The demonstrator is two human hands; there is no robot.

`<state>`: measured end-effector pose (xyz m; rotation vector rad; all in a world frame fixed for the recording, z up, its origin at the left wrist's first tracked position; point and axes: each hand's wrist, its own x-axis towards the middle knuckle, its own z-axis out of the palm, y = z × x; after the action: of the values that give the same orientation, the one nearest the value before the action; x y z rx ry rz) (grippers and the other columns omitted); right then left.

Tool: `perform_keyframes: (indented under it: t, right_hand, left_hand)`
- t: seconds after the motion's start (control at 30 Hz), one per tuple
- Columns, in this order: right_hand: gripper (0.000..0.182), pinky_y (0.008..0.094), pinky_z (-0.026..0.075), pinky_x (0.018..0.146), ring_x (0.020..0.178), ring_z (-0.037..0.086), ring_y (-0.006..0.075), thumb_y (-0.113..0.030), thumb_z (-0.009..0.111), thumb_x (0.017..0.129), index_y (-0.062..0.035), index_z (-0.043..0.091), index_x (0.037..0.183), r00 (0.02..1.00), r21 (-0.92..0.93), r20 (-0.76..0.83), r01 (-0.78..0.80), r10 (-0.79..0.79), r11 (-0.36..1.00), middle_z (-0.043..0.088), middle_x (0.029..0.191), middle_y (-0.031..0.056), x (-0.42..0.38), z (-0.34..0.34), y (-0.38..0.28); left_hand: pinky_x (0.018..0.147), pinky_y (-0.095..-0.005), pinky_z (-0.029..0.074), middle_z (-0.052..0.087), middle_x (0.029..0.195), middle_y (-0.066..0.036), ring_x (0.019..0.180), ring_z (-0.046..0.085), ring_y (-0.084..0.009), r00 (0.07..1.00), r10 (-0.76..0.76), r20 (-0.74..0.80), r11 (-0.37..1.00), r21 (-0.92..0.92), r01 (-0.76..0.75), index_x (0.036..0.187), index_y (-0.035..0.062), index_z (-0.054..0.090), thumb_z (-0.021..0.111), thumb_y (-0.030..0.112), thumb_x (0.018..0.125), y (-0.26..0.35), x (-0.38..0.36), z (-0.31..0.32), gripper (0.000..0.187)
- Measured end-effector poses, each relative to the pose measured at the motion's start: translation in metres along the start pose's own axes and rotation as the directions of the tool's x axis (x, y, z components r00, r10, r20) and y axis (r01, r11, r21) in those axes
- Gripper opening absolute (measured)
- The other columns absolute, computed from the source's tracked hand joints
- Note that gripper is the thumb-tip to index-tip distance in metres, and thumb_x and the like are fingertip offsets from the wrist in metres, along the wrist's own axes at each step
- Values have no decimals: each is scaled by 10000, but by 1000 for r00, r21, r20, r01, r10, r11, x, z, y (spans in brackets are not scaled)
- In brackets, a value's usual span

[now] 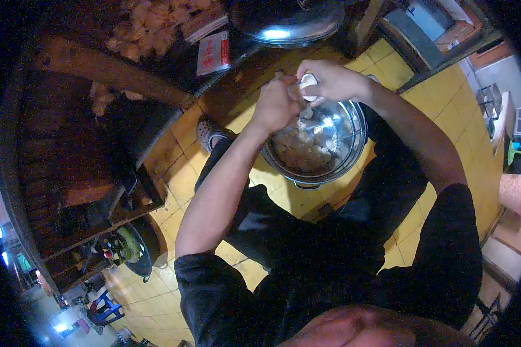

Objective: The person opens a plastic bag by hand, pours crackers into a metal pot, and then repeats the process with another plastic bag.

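Note:
My right hand (pixel 333 81) is closed around a small white rounded piece (pixel 308 87), thumb across its front. Beside it and nearly touching, my left hand (pixel 276 104) has its fingers curled in; what they hold, if anything, is hidden and blurred. Both hands are above the far rim of a shiny metal pot (pixel 358 147), which stands on the floor between my legs. Pale, uneven pieces (pixel 307 153) lie inside the pot, too dim to name. A bright reflection covers part of its inner wall.
A dark wooden bench (pixel 121 75) runs along the left and far side, carrying brown scraps (pixel 150 23), a red-and-white packet (pixel 213 53) and a large round metal lid or pan (pixel 295 34). A wooden shelf (pixel 446 58) is at far right. Yellow tiles (pixel 237 272) cover the floor.

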<state>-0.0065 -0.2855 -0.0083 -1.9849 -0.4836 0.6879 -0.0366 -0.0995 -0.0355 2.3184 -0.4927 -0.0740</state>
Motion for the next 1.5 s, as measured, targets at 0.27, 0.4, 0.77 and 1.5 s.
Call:
perform_keyframes:
  t: [0.27,0.4,0.77,1.5]
  right_hand:
    - [303,317,550,576,605,670,223,-96,626,838,4,515,1102,990,-301,-86,82,-113,950,652,802,144,-4,-5,-20]
    - [345,337,519,600,572,636,223,-147,661,808,-13,556,1108,883,-573,-146,291,-445,766,658,846,127,10,-22,-3]
    - [275,303,504,655,704,642,187,-74,521,835,-30,582,1100,938,-147,-207,251,-278,957,655,851,129,30,-11,1]
    - [271,165,327,473,575,458,6,-278,610,915,-35,626,1035,958,364,-278,176,-74,914,545,693,-47,1,-16,-54]
  left_hand:
    - [866,-414,489,644,1010,-255,973,625,-378,993,-116,-1,993,-22,116,1098,-40,616,693,121,669,24,-3,-14,464]
    - [858,-411,492,653,997,-240,959,631,-374,989,-136,-58,991,-18,135,1081,-30,625,692,114,665,7,2,-15,445]
    - [813,-313,487,656,1002,-112,924,627,-203,968,-121,-222,991,-76,107,1001,1,588,616,0,783,19,-1,-47,219]
    - [785,-327,535,668,920,-135,827,662,-226,872,-58,486,368,-802,471,969,-14,605,573,221,916,35,-3,-46,243]
